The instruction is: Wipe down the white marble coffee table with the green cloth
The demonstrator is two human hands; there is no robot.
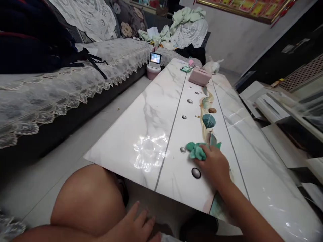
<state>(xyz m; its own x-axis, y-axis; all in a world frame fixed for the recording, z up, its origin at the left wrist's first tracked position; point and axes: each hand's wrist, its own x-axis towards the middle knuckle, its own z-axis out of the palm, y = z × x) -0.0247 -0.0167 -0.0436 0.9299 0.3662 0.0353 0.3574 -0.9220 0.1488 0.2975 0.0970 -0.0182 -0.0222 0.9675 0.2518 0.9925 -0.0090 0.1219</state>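
A bunched green cloth (198, 151) is pressed on the table's printed middle strip, gripped by my right hand (215, 164). Part of the cloth sticks out beyond the far side of the hand. The white marble-patterned table (131, 134) stretches away in front of me, with leaf and pebble pictures along its centre. Below the near edge, my left hand (137, 223) rests low by my bent knee, fingers spread and nothing in them.
At the table's far end sit a pink tissue box (200, 76), a small green packet (186, 69) and a white plastic bag (213, 65). A lace-covered sofa (121, 60) runs along the left. A device with a lit screen (155, 59) stands on a pink tub (153, 72). White cabinets (272, 107) line the right.
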